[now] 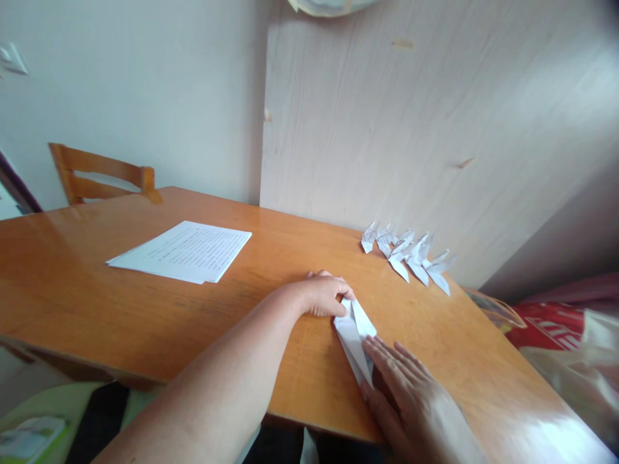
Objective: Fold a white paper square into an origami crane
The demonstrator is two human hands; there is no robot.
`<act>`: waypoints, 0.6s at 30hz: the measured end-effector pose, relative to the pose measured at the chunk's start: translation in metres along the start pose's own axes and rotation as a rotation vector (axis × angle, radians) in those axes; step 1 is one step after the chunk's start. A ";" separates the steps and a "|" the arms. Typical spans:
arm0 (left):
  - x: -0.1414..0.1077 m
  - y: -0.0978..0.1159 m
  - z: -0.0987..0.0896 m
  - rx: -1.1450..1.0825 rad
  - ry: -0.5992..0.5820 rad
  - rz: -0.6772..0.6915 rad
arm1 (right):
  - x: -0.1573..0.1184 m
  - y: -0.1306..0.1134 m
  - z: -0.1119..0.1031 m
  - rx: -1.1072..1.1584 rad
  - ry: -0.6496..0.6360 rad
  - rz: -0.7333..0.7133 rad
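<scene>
A long, narrow piece of folded white paper (pixel 349 332) lies on the wooden table in front of me, pointed toward the near edge. At its far end, my left hand (pixel 325 294) pinches the paper between thumb and fingers. My right hand (pixel 411 393) grips the near right side, fingertips along the edge and thumb by the lower tip. Part of the lower right edge is hidden behind those fingers. Farther back on the right stand several folded paper shapes (pixel 409 251) with upturned points, grouped close together.
A stack of printed sheets (pixel 186 251) lies left of centre on the table (pixel 271 251). A wooden chair (pixel 104 171) stands beyond the far left side. The wall panel (pixel 367 129) borders the back. Bags, one red (pixel 544 325), crowd the right edge.
</scene>
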State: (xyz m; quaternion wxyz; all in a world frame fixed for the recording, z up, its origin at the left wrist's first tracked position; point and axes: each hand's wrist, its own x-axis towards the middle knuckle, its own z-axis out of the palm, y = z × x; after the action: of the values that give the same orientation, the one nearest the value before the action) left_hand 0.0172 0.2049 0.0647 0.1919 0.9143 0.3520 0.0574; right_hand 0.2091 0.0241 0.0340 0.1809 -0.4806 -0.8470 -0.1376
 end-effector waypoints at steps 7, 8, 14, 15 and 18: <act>-0.001 0.003 -0.001 -0.012 0.009 -0.014 | -0.003 -0.004 -0.004 -0.027 -0.022 -0.061; -0.002 0.003 -0.001 -0.015 0.009 -0.013 | -0.003 -0.005 -0.006 -0.033 -0.036 -0.067; -0.002 0.001 0.000 -0.027 0.006 0.004 | -0.005 -0.009 -0.007 -0.080 -0.035 -0.083; -0.002 0.001 0.000 -0.028 0.003 0.006 | -0.006 -0.009 -0.007 -0.090 -0.027 -0.082; -0.002 0.000 0.000 -0.024 -0.003 0.014 | -0.009 -0.010 -0.006 -0.113 -0.005 -0.086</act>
State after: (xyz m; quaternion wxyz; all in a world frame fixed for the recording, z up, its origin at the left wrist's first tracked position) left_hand 0.0160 0.2035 0.0651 0.2031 0.9144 0.3448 0.0616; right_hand 0.2054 0.0099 0.0345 0.1451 -0.4536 -0.8582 -0.1915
